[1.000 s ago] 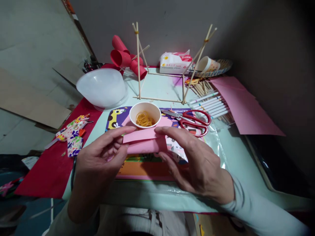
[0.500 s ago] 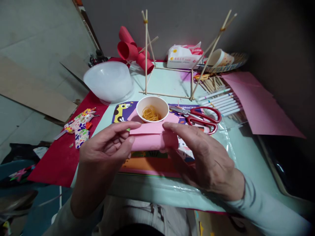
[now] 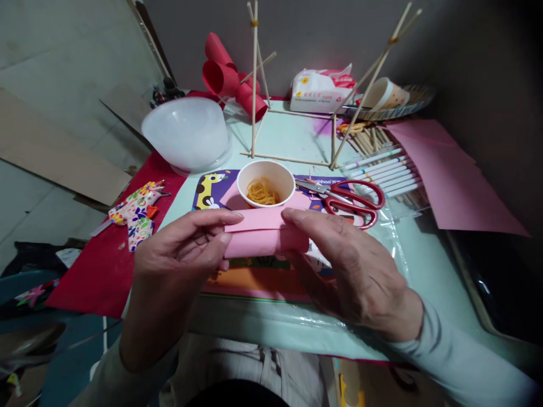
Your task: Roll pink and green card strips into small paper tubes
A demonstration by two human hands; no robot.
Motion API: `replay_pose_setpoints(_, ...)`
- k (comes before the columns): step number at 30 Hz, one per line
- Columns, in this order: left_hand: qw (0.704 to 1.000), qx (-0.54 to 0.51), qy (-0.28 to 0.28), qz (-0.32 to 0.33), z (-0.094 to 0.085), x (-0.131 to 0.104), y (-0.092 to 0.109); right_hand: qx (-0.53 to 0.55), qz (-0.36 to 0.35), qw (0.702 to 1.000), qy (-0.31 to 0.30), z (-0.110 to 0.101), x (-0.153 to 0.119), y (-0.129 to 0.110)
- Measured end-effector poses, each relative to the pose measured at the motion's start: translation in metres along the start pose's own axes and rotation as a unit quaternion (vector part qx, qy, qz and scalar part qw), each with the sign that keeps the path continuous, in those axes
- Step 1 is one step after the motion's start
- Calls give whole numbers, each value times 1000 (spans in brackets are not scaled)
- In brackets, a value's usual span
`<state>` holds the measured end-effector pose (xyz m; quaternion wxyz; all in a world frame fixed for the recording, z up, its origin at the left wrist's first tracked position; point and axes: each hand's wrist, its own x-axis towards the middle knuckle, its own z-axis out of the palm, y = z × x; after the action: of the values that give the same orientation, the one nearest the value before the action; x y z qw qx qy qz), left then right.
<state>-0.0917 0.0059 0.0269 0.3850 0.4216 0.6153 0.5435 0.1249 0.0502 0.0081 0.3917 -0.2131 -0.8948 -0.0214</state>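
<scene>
Between my two hands is a sheet of pink paper (image 3: 263,242), rolled into a tube with its free edge lying along the top. My left hand (image 3: 182,254) pinches the tube's left end between thumb and fingers. At the other end my right hand (image 3: 348,260) grips it, thumb below and fingers on top. Just behind the roll stands a white paper cup (image 3: 245,195) with rubber bands (image 3: 262,191) inside. Red-handled scissors (image 3: 339,195) lie to the cup's right, on a colourful animal-print sheet (image 3: 254,280).
A frame of wooden sticks (image 3: 288,160) stands behind the cup. Red paper tubes (image 3: 220,79), a translucent plastic bowl (image 3: 186,133) and a tissue pack (image 3: 320,93) are at the back. Marker pens (image 3: 394,175) and pink paper (image 3: 458,175) lie right; a patterned glue gun (image 3: 138,212) lies left.
The view has tilted slightly, so things at the back sit a little higher. Both hands keep their hold on the rolled pink paper, which looks nearly unchanged.
</scene>
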Motion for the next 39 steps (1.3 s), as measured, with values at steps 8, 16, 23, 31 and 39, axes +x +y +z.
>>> replay_pose_setpoints(8,1000,-16,7,-4,3,0,2,-6,-2,1000,9,2,1,1)
replay_pose_setpoints(16,997,35,60,-28,5,-1,0,38,21,999,19,6,-1,3)
replay_pose_setpoints(23,996,-42,26,-78,1,4,-7,140,137,978,70,1,3,2)
replay_pose_setpoints(31,998,-8,50,-25,-7,8,-15,224,310,922,59,-7,15,6)
replay_pose_setpoints(39,999,21,30,-1,-3,6,-15,335,363,868,53,-8,21,3)
